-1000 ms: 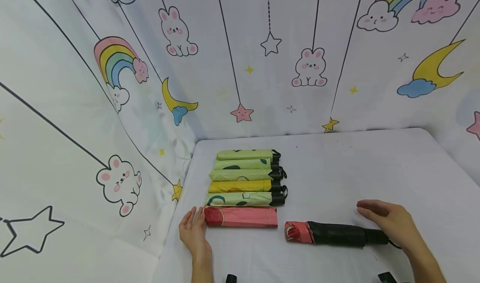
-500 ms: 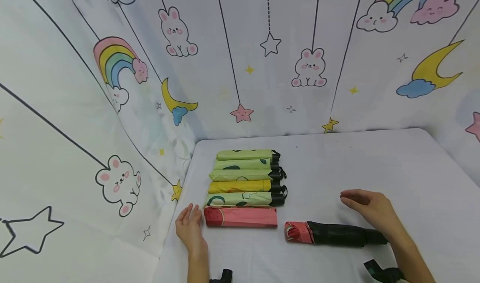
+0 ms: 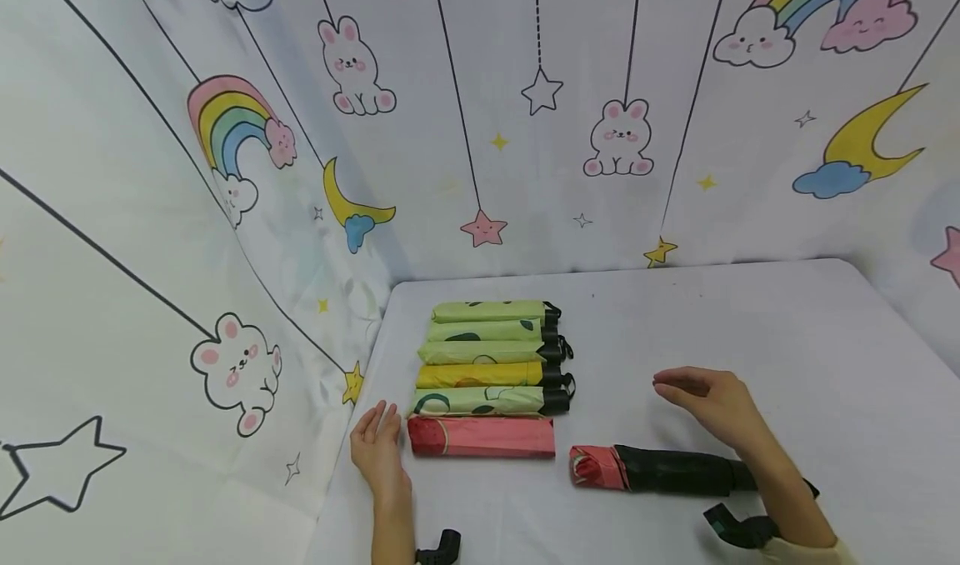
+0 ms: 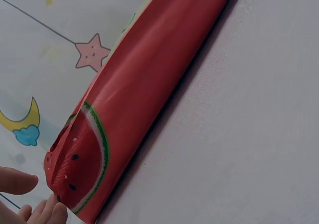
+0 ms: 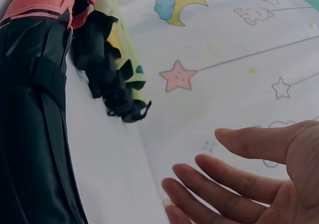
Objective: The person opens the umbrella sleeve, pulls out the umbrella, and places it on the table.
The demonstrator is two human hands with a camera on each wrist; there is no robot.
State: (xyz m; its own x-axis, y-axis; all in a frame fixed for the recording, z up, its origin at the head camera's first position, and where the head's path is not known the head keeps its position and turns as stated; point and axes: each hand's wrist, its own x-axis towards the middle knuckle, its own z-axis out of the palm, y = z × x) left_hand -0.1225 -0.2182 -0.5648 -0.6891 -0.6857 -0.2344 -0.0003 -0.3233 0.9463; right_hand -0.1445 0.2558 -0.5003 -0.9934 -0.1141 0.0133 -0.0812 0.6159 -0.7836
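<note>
surface [image 3: 675,323]: white, backed by a printed cloth [image 3: 555,165]; from my end i see it carrying everything here.
green and yellow umbrellas [image 3: 480,352]: five in a close row, black handles [image 3: 556,400] to the right.
black umbrella [image 3: 678,471]: folded, red end to the left, in front and to the right of the row; the right forearm [image 3: 787,492] crosses over its handle end in my view.
red cover [image 3: 491,437]: lies along the near side of the row; i can't tell if anything is inside.
hands: well apart, gripping nothing; left hand [image 3: 380,448] loose by the red cover's left end, contact unclear; right hand [image 3: 716,402] above the surface beyond the black umbrella, thumb away from fingers.
step: i'd judge it a pause between grips, umbrella and cover separate.
next move: gripping the black umbrella would call for lowering the right hand toward me and around it; the cover, for closing the left fingers on its end.
</note>
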